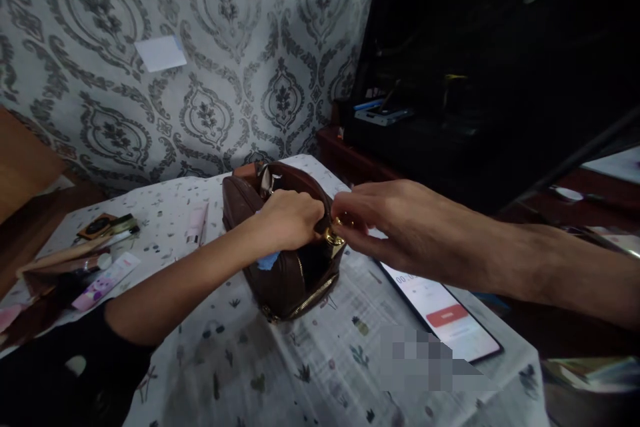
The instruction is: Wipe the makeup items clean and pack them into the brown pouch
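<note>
A dark brown bag [280,297] with a gold zipper lies unzipped on the patterned cloth. My left hand [293,217] is closed over the bag's opening, its fingertips by the inner edge; what they grip is hidden. A bit of blue material [269,260] shows below that wrist. At the bag's right rim, my right hand [370,217] pinches a small shiny gold item [345,220]. Another gold piece [333,237] shows just beneath it, at the bag's rim. Inside the bag, near the back, is something silvery [269,180].
A phone [450,320] with a lit screen lies right of the bag. On the cloth [200,347] at left are a pink tube [197,221], a purple-and-white packet [105,281] and several cosmetics. A large black screen [480,80] stands behind at the right, before the patterned wall.
</note>
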The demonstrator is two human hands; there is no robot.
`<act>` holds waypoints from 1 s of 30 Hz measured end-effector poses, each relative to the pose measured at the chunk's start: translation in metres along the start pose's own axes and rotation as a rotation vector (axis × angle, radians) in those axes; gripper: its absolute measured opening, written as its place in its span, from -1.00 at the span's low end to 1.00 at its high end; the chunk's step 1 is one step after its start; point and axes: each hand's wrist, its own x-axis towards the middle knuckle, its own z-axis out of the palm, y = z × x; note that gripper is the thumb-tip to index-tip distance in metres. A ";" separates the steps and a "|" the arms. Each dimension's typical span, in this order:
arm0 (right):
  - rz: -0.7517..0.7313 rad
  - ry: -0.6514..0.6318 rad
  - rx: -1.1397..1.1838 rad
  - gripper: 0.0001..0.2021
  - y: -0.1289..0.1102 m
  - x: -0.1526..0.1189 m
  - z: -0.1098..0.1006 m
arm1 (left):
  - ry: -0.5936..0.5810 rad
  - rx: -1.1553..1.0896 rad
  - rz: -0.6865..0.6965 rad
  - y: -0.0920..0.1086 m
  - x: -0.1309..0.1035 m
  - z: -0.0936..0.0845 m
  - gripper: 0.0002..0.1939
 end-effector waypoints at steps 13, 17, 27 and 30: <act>-0.036 0.097 0.097 -0.81 0.010 -0.015 0.016 | 0.157 -0.029 -0.189 -0.001 0.007 0.015 -0.71; 0.012 0.093 0.075 -0.80 0.007 -0.011 0.014 | 0.182 -0.068 -0.238 -0.007 0.004 0.014 -0.62; -0.070 0.097 -0.113 -0.81 0.002 0.019 0.010 | 0.163 -0.152 -0.258 -0.013 -0.002 0.011 -0.71; -0.098 0.013 -0.181 -0.78 0.003 0.027 0.016 | 0.156 -0.151 -0.255 -0.013 -0.003 0.011 -0.71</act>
